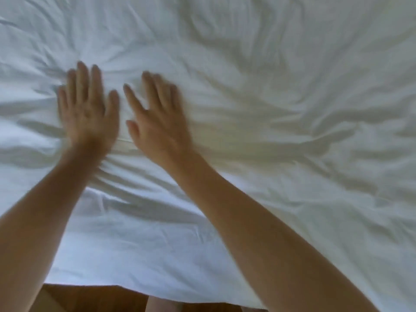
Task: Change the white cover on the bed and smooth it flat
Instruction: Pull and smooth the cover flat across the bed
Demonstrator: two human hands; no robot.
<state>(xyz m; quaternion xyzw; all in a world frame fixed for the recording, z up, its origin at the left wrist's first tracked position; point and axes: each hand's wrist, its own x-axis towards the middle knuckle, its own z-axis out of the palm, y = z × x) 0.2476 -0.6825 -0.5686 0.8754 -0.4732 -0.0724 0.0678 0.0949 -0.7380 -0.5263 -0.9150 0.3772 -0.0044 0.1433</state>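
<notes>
Wrinkled white cover (270,109) fills the view; left hand (87,111) and right hand (157,118) lie flat on it, fingers spread, side by side. Brown floor (90,298) below its edge.

Two hands: the left hand (86,109) and the right hand (157,118), each with one bare forearm. One white cover (281,109), much creased. One strip of brown floor (90,298) at the bottom edge.
</notes>
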